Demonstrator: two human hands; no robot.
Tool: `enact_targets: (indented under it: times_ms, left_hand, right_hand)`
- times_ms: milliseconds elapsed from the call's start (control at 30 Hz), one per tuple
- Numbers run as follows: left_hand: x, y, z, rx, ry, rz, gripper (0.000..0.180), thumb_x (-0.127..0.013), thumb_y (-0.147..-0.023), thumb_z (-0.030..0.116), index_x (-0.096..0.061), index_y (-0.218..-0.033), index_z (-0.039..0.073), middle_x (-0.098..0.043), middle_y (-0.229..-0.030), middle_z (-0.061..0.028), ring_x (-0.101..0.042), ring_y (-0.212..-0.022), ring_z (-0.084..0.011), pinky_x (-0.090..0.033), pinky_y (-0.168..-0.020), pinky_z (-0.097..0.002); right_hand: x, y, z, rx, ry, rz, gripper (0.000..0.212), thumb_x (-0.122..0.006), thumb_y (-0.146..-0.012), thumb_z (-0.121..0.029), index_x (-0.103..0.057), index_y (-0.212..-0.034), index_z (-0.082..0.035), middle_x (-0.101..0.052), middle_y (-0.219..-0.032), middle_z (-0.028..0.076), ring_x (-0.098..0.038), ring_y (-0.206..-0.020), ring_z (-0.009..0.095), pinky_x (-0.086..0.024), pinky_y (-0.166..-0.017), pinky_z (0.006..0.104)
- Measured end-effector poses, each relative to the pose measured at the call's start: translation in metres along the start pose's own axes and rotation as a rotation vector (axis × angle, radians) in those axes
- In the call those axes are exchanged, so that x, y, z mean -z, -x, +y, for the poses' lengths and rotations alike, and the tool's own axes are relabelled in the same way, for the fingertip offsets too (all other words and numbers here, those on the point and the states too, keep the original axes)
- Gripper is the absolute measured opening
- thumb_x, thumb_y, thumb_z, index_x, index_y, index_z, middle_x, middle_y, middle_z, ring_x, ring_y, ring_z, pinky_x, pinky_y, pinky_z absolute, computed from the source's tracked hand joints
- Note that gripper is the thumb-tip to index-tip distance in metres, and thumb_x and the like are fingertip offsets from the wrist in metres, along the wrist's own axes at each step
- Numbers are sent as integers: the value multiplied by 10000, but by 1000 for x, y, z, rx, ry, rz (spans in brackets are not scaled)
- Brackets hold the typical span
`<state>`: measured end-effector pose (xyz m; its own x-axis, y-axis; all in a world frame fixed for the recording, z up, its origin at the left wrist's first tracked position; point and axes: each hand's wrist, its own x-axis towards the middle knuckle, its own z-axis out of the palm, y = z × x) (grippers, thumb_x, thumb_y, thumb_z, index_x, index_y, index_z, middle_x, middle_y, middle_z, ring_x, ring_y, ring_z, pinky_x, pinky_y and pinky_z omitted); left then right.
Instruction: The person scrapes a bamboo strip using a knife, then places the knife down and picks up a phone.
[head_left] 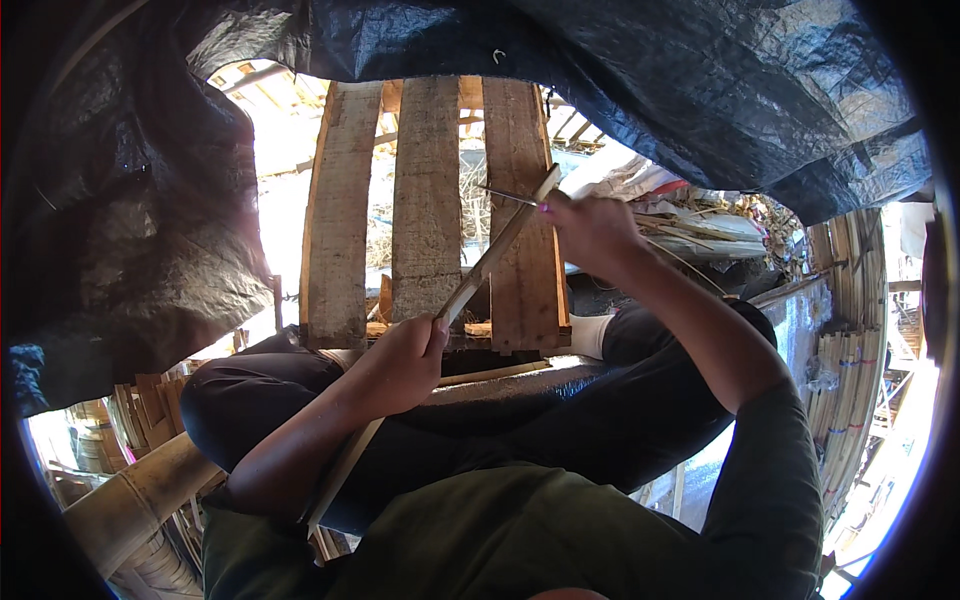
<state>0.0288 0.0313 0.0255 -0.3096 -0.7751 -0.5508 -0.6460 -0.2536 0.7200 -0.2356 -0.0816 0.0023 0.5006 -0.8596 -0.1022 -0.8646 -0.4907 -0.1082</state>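
- One wrinkled dark plastic sheet (150,200) hangs down the left of my view.
- Below it I can make out a thick bamboo pole (130,505), slanting up toward the bent left knee in dark trousers (255,395).
- Next I have the left hand (405,365), its fingers wrapped closely around the lower part of a pale strip (488,268). Under the left forearm a length of similar colour (346,474) comes out; I can't tell whether it is the same piece.
- Behind the hands I count three upright wooden planks (428,200), rough-faced and set side by side with gaps between them.
- The strip rises diagonally from the left hand, crossing in front of the right plank, its upper end just beyond the right hand.
- A thin blade (507,193) points left across the strip near that end; I read it as held in the right hand (598,232), whose fingers are curled in. Its handle is hidden from me, and I can't tell whether those fingers touch the strip too.
- Farther right I see a heap of slats (700,236), then stacked bundles of slender strips (846,400).
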Motion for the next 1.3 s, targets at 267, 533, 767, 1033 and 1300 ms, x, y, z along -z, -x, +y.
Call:
enact_targets:
  times_ms: [267, 533, 767, 1033, 1300]
  left_hand:
    - [1, 3, 4, -55, -6, 34, 362, -381, -1017, 245, -500, -860, -58, -561, -690, -234, -588, -668, -404, -422, -636, -481]
    - [2, 1, 3, -14, -12, 1, 368, -380, -1017, 248, -501, -863, -63, -562, -695, -240, -592, -685, -412, -423, -638, -476]
    - [3, 1, 4, 14, -25, -17, 366, -382, -1016, 254, -499, -866, -59, -565, -700, -245, -590, -684, -418, -421, -636, -478]
    - [3, 2, 5, 32, 5, -26, 370, -378, -1017, 255, -503, -865, -58, -571, -735, -262, -593, -720, -427, -420, -655, -490]
    - [3, 5, 6, -20, -28, 6, 376, -376, -1018, 259, -509, -866, -58, -574, -710, -252, -597, -708, -427, -426, -644, -482]
  right_hand:
    - [-6, 2, 13, 150, -6, 69, 204, -527, -948, -268, -550, -950, -65, -562, -529, 46, -600, -439, 206, -467, -397, 348]
    - [-11, 9, 2, 236, 36, 77, 198, -528, -947, -267, -564, -985, -76, -600, -563, 59, -613, -467, 183, -470, -406, 348]
    - [-4, 7, -2, 197, 131, 76, 193, -522, -941, -229, -573, -1050, -77, -601, -571, 56, -626, -489, 197, -481, -425, 364]
    - [1, -5, 35, 9, 253, -14, 192, -544, -909, -140, -564, -1069, -37, -621, -607, 51, -632, -510, 180, -493, -440, 322]
    - [6, -7, 32, 34, 101, 13, 208, -529, -901, -107, -588, -1097, -75, -657, -676, 88, -674, -601, 229, -528, -508, 373]
